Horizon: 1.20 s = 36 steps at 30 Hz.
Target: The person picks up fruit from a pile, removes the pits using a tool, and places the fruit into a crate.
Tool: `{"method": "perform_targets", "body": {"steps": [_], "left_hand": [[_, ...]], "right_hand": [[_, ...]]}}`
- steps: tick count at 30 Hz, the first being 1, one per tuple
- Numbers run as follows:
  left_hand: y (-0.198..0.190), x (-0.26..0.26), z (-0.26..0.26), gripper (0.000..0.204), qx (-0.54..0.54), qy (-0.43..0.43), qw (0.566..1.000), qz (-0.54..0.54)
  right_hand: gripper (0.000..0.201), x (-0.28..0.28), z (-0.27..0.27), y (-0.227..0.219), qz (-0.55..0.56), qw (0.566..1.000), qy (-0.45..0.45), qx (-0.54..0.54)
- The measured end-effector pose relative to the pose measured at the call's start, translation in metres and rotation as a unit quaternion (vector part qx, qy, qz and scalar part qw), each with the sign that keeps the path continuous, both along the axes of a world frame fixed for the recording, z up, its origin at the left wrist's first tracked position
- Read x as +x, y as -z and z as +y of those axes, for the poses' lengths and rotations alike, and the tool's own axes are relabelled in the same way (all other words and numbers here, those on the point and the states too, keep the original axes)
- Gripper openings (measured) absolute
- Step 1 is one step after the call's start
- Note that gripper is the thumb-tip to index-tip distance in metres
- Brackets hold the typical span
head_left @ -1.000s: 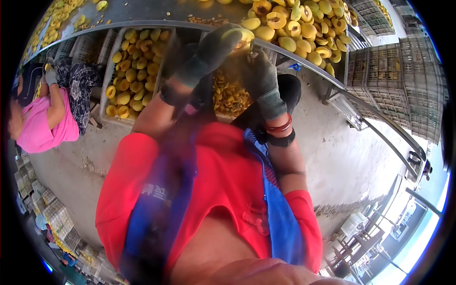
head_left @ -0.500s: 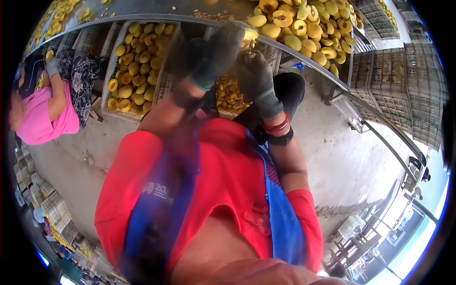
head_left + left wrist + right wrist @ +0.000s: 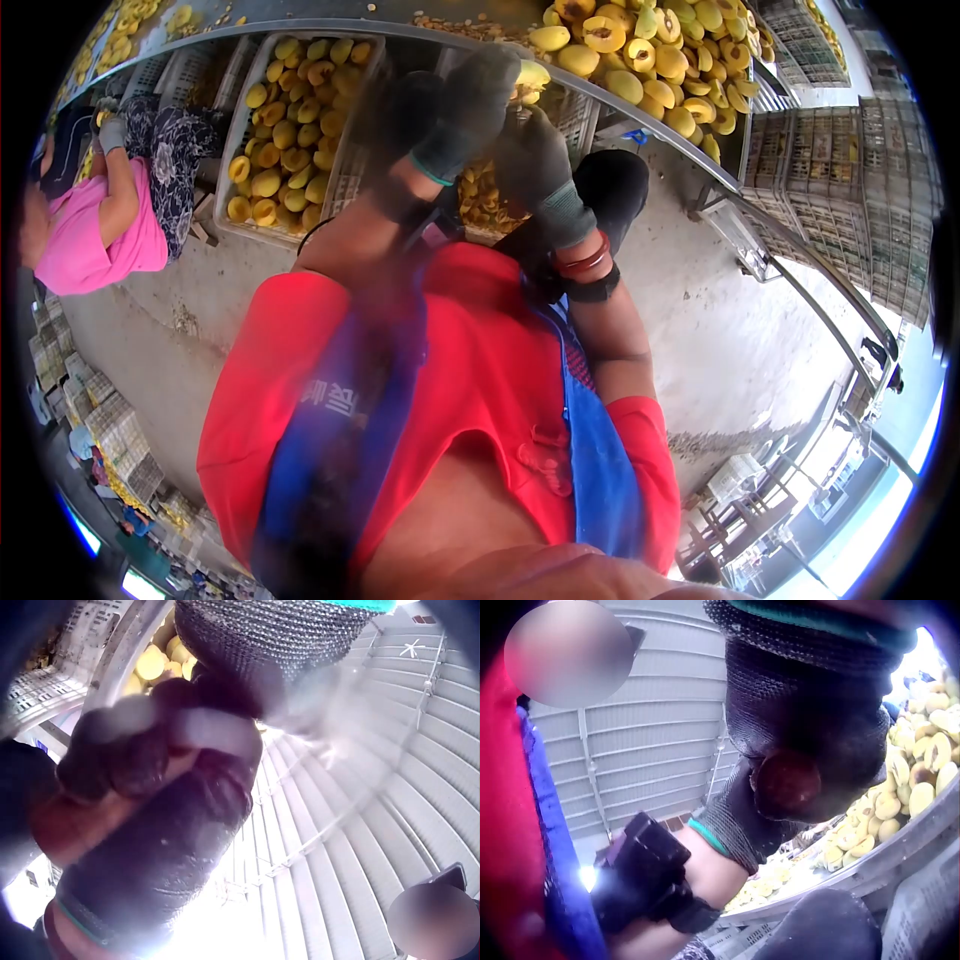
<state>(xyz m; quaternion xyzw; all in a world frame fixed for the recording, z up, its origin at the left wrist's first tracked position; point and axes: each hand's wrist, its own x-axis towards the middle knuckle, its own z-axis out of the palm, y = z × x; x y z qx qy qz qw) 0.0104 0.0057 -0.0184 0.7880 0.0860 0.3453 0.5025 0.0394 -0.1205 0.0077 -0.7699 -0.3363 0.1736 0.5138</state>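
Gloved in dark grey, my left hand holds a yellow peach by the front edge of the worktable. Its fingertips and part of the fruit are hidden. Just beside it, my right hand grips a wooden-handled tool, its fingers curled round the brown handle in the left wrist view. The round butt of the handle pokes out of the fist in the right wrist view. The tool's working end is hidden near the peach. Below the hands lie peach scraps in a container.
Halved peaches are heaped on the metal-edged worktable to the right. A crate full of peach halves stands left of my knees. Stacked crates rise at far right. A person in pink sits at left.
Both hands stay together at the peach, which appears turned in the left hand. The tool's metal end, seen one second ago, is now hidden. The head view has shifted slightly.
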Motion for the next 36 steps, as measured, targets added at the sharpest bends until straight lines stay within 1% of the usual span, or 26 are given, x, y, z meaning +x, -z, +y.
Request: {"method": "perform_targets", "body": {"steps": [1, 2, 3, 4, 5, 7, 9, 10, 12, 13, 14, 15, 18, 19, 20, 21, 23, 24, 25, 26, 28, 29, 30, 31, 33, 36], "left_hand": [[-0.002, 0.000, 0.000, 0.025, -0.010, 0.005, 1.000, -0.001], [-0.003, -0.001, 0.001, 0.023, -0.021, 0.009, 1.000, -0.002], [-0.006, -0.002, 0.001, 0.022, -0.008, 0.011, 1.000, -0.006], [-0.010, -0.002, 0.000, 0.020, -0.006, 0.010, 1.000, -0.014], [-0.015, -0.002, -0.001, 0.019, -0.004, 0.009, 1.000, -0.022], [-0.023, -0.002, -0.008, 0.018, -0.024, -0.001, 0.999, -0.044], [-0.017, 0.000, -0.007, 0.021, -0.032, -0.003, 0.998, -0.062], [-0.017, 0.001, -0.006, 0.023, -0.037, -0.005, 0.997, -0.070], [-0.020, -0.002, -0.008, 0.026, -0.096, 0.006, 0.993, -0.074], [-0.024, -0.003, -0.010, 0.028, -0.127, 0.012, 0.989, -0.076], [-0.027, -0.003, -0.011, 0.030, -0.112, 0.006, 0.990, -0.084], [-0.031, -0.002, -0.012, 0.032, -0.097, -0.001, 0.991, -0.092], [-0.021, 0.001, -0.009, 0.035, -0.038, -0.029, 0.994, -0.102], [-0.018, 0.000, -0.008, 0.036, -0.017, -0.037, 0.994, -0.102], [-0.015, 0.000, -0.007, 0.036, 0.003, -0.046, 0.994, -0.102], [-0.014, -0.001, -0.005, 0.036, 0.023, -0.052, 0.993, -0.102], [-0.019, -0.002, -0.006, 0.034, -0.003, -0.038, 0.994, -0.104], [-0.023, -0.003, -0.009, 0.033, -0.049, -0.018, 0.993, -0.105], [-0.027, -0.003, -0.010, 0.032, -0.094, 0.002, 0.990, -0.106], [-0.025, -0.003, -0.009, 0.031, -0.099, 0.005, 0.989, -0.108], [-0.019, -0.002, -0.006, 0.030, -0.109, 0.014, 0.988, -0.110], [-0.021, -0.003, -0.004, 0.029, -0.085, 0.016, 0.991, -0.104], [-0.024, -0.006, -0.001, 0.029, -0.061, 0.018, 0.993, -0.097], [-0.026, -0.008, 0.001, 0.029, -0.037, 0.019, 0.995, -0.090], [-0.029, -0.009, -0.001, 0.028, -0.071, 0.012, 0.994, -0.076], [-0.029, -0.008, -0.001, 0.029, -0.098, 0.014, 0.993, -0.064]], "right_hand": [[0.028, 0.000, -0.001, -0.008, 0.125, 0.992, -0.015, 0.029], [0.028, 0.003, -0.003, -0.016, 0.247, 0.967, -0.030, 0.059], [0.029, 0.004, -0.004, -0.019, 0.366, 0.926, -0.044, 0.086], [0.028, 0.004, -0.002, -0.007, 0.189, 0.979, -0.038, 0.066], [0.027, 0.004, 0.002, 0.010, 0.005, 0.999, -0.030, 0.045], [0.026, 0.002, 0.002, 0.018, -0.131, 0.990, -0.015, 0.039], [0.025, -0.001, 0.002, 0.005, -0.036, 0.996, -0.005, 0.077], [0.026, 0.000, 0.002, -0.004, 0.071, 0.994, -0.015, 0.077], [0.028, 0.002, 0.001, -0.017, 0.285, 0.955, -0.032, 0.072], [0.027, 0.001, 0.001, -0.014, 0.178, 0.983, -0.013, 0.042], [0.027, -0.001, 0.003, -0.008, 0.068, 0.998, 0.006, 0.012], [0.026, -0.002, 0.003, -0.002, -0.043, 0.999, 0.024, -0.018], [0.026, 0.003, 0.005, 0.017, -0.141, 0.990, 0.009, 0.003], [0.026, 0.003, 0.005, 0.017, -0.034, 0.998, -0.005, 0.044], [0.025, 0.002, 0.005, 0.016, 0.075, 0.993, -0.019, 0.084], [0.025, 0.002, 0.005, 0.014, 0.182, 0.975, -0.032, 0.123], [0.024, 0.002, 0.003, -0.001, 0.223, 0.971, -0.032, 0.083], [0.024, 0.002, 0.001, -0.005, 0.242, 0.968, -0.032, 0.063], [0.023, 0.004, 0.002, 0.004, 0.078, 0.994, -0.044, 0.062], [0.021, 0.007, 0.005, 0.015, -0.089, 0.993, -0.057, 0.059], [0.020, 0.010, 0.002, 0.018, -0.089, 0.993, -0.070, 0.039], [0.019, 0.006, -0.001, -0.006, 0.078, 0.994, -0.071, 0.020], [0.019, 0.001, -0.003, -0.020, 0.244, 0.967, -0.070, 0.000], [0.018, -0.001, -0.003, -0.021, 0.245, 0.967, -0.069, 0.002], [0.017, -0.002, -0.001, -0.022, 0.245, 0.967, -0.065, 0.010], [0.015, 0.000, -0.002, -0.002, 0.197, 0.977, -0.069, 0.034]]}}
